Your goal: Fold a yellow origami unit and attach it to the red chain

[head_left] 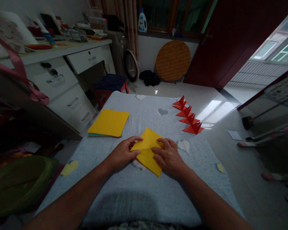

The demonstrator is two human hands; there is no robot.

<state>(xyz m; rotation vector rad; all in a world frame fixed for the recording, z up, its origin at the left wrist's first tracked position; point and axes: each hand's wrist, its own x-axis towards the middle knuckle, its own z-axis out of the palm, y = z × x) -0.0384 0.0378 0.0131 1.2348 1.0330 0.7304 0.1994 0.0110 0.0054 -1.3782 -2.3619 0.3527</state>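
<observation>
A yellow sheet of origami paper (147, 153) lies at a slant on the cloth-covered table in front of me, with a faint crease across it. My left hand (124, 152) holds its left corner between thumb and forefinger. On the right edge, the bent fingers of my right hand (168, 156) grip and press the paper. Off to the left rests a stack of coloured paper (109, 123), yellow on top with green and blue edges below. Several folded red paper pieces (188, 115) with upright points stand in a row at the table's far right.
A pale blue cloth with heart patches covers the table (144, 111). Beyond it are a red stool (110, 83), an open washing machine door (131, 65) and a round wooden board (173, 60). White drawers (72, 99) line the left; a dark red door (220, 41) stands at right.
</observation>
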